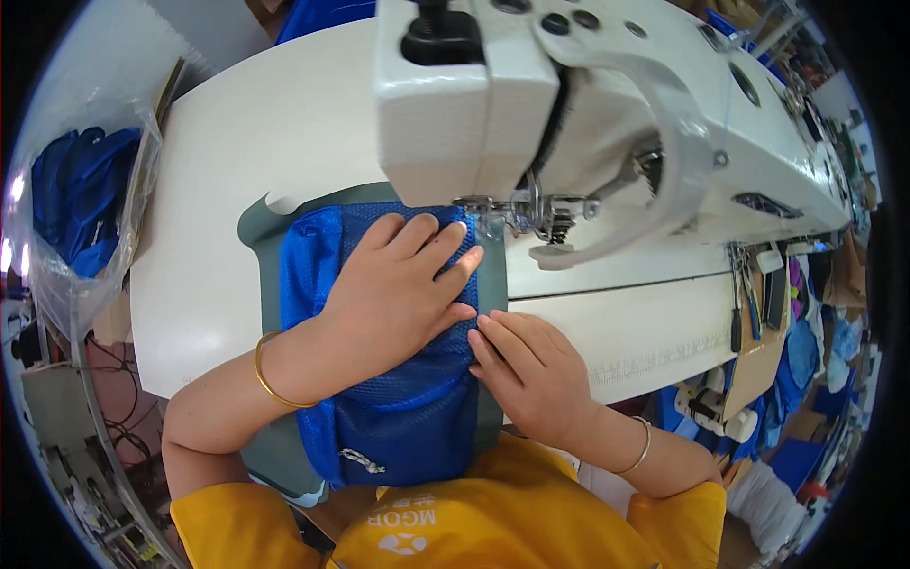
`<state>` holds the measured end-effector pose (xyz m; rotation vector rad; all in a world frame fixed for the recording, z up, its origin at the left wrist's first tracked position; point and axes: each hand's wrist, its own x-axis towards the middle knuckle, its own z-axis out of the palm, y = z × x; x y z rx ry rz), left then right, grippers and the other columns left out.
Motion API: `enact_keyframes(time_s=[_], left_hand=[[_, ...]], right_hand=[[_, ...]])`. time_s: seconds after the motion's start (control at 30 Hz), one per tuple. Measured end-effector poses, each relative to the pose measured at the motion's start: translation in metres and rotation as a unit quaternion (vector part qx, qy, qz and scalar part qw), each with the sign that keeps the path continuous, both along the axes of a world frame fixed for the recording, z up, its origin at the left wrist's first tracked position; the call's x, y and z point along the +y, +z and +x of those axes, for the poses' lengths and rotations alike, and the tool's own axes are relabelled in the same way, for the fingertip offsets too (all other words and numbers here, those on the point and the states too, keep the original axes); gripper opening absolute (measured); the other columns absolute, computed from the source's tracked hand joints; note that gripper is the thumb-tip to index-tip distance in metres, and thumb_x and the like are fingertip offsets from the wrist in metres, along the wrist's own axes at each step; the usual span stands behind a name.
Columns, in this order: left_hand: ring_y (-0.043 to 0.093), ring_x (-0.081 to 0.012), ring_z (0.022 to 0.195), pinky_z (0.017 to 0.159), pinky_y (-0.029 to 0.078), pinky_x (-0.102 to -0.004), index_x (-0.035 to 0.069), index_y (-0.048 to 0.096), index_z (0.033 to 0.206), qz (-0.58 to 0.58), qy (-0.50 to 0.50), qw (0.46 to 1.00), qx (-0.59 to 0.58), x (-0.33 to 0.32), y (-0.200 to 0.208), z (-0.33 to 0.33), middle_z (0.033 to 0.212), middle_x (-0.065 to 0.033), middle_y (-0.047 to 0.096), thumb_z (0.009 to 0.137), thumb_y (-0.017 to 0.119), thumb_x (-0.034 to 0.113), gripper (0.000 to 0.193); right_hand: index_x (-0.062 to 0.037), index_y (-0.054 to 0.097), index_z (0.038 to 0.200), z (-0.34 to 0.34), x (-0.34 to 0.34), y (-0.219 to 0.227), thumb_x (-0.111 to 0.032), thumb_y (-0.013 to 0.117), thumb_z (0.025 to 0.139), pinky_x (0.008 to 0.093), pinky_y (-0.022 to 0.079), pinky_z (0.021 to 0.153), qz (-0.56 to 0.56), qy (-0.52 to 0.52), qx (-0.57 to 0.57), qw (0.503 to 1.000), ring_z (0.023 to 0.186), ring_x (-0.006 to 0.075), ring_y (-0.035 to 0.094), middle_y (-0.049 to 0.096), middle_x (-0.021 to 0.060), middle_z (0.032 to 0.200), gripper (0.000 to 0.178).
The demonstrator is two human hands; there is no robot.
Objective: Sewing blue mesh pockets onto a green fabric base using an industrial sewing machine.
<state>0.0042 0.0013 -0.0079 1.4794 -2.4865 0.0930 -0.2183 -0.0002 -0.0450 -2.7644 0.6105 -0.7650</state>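
A blue mesh fabric piece point(408, 431), like a pocket or pouch, lies on a larger dark green fabric panel point(270, 284). Its upper right edge runs under the presser foot of a white sewing machine point(455, 133). My left hand point(393, 284) rests flat across the mesh with its fingers spread, the fingertips close to the presser foot point(488, 220). At the mesh's right edge, my right hand point(531, 370) pinches the fabric between thumb and fingers. A short whitish cord point(362, 462) shows near the lower end of the blue piece.
The machine stands on a white table point(218, 190) with a ruler strip point(654, 351) along its front edge. Hand tools point(744, 299) hang at the right end. On the left, a clear plastic bag point(133, 228) holds blue fabric pieces point(85, 199).
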Motion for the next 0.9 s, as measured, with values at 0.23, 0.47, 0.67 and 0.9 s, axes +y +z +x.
enact_keyframes(time_s=[0.23, 0.47, 0.67, 0.9], left_hand=[[0.052, -0.0253, 0.113, 0.097, 0.042, -0.0383, 0.004, 0.069, 0.117, 0.004, -0.007, 1.0, 0.021, -0.005, -0.002, 0.004, 0.116, -0.009, 0.061, 0.078, 0.075, 0.034, 0.05], [0.053, -0.0243, 0.117, 0.1, 0.042, -0.0384, 0.002, 0.069, 0.116, 0.012, -0.008, 1.0, 0.021, -0.015, -0.004, 0.007, 0.112, -0.0094, 0.063, 0.081, 0.073, 0.033, 0.048], [0.058, -0.0287, 0.116, 0.104, 0.043, -0.0429, -0.002, 0.069, 0.114, 0.007, -0.019, 1.0, -0.008, -0.001, 0.008, 0.003, 0.116, -0.0155, 0.066, 0.083, 0.071, 0.028, 0.043], [0.061, -0.0327, 0.118, 0.107, 0.043, -0.0485, -0.002, 0.068, 0.118, 0.068, -0.015, 0.997, 0.034, 0.012, 0.011, -0.004, 0.126, -0.0184, 0.065, 0.086, 0.071, 0.025, 0.042]], right_hand=[[0.0014, 0.072, 0.108, 0.004, -0.006, -0.002, -0.013, 0.078, 0.075, 0.0417, 0.056, 0.089, -0.012, -0.01, 0.005, 1.0, 0.107, 0.0303, 0.065, 0.067, 0.0146, 0.114, 0.037], [0.0056, 0.068, 0.114, 0.005, -0.015, -0.003, -0.013, 0.072, 0.083, 0.0431, 0.053, 0.096, -0.011, -0.008, 0.018, 1.0, 0.11, 0.0321, 0.062, 0.064, 0.017, 0.117, 0.037], [0.0054, 0.067, 0.116, 0.004, -0.022, 0.002, -0.013, 0.07, 0.085, 0.0431, 0.05, 0.1, -0.012, -0.005, 0.024, 1.0, 0.113, 0.0311, 0.061, 0.063, 0.0163, 0.119, 0.037], [0.0007, 0.069, 0.116, 0.002, -0.022, 0.003, -0.016, 0.074, 0.081, 0.0427, 0.052, 0.096, -0.023, -0.002, 0.036, 0.999, 0.114, 0.0292, 0.061, 0.064, 0.0122, 0.12, 0.039]])
